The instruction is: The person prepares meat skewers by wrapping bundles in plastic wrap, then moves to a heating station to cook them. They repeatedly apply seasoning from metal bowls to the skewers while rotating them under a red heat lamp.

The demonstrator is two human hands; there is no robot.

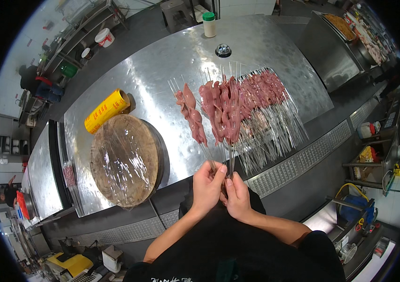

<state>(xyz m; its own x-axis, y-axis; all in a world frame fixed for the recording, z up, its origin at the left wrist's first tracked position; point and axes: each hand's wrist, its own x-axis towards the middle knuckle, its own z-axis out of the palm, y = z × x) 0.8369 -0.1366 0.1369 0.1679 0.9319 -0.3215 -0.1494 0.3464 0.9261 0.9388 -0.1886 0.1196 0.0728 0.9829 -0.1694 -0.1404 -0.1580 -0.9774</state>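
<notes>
My left hand (208, 183) is closed around the lower ends of metal skewers threaded with raw pink meat (191, 116). Close against it, my right hand (237, 195) grips more skewers, with raw meat (226, 109) fanned above the hands. Which skewers rest in which hand is partly hidden where the fingers meet. Just right of the held bunch, many more skewers of raw meat (265, 88) lie on a metal tray, their bare ends (274, 130) pointing towards me over the table edge.
The steel table (182, 53) bears a round wooden chopping block (126, 162) covered in clear film, a yellow roll (106, 111), a call bell (223, 50) and a green-lidded shaker (209, 25). A metal cabinet (326, 53) stands at right. Two people are visible at far left.
</notes>
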